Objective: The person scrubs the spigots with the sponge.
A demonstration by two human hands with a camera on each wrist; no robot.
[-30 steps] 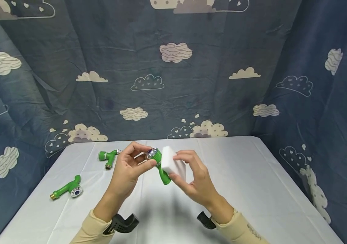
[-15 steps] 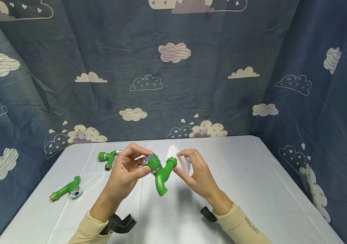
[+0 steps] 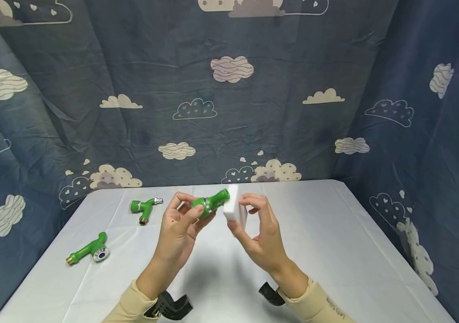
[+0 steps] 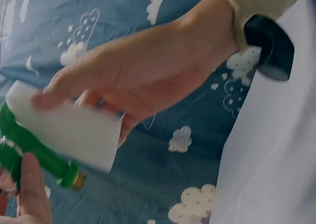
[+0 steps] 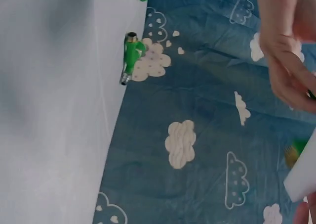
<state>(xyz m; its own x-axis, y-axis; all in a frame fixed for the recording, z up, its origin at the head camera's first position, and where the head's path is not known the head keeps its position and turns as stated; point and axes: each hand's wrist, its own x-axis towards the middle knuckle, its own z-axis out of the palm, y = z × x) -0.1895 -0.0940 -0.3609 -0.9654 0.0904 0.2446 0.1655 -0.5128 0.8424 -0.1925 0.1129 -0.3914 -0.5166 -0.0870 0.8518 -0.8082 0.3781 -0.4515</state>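
A green plastic tap (image 3: 215, 201) with a silver ring is held above the table. My left hand (image 3: 178, 226) grips it by its knob end, between thumb and fingers. In the left wrist view the tap's brass threaded end (image 4: 79, 180) shows. My right hand (image 3: 263, 233) pinches a white sponge block (image 3: 234, 206) between thumb and fingers. The block stands right against the tap's green body. In the left wrist view the sponge (image 4: 74, 130) lies along the tap. The knob is mostly hidden behind the left fingers.
Two more green taps lie at the left of the white table (image 3: 334, 251): one farther back (image 3: 144, 210), one nearer (image 3: 89, 251) with its chrome knob outward. A dark blue cloud-patterned curtain (image 3: 277, 125) surrounds the table's back and sides.
My left hand has turned the tap, so its spout no longer hangs down and its knob faces away. The sponge has shifted from behind the tap to its right side, still in my right hand.
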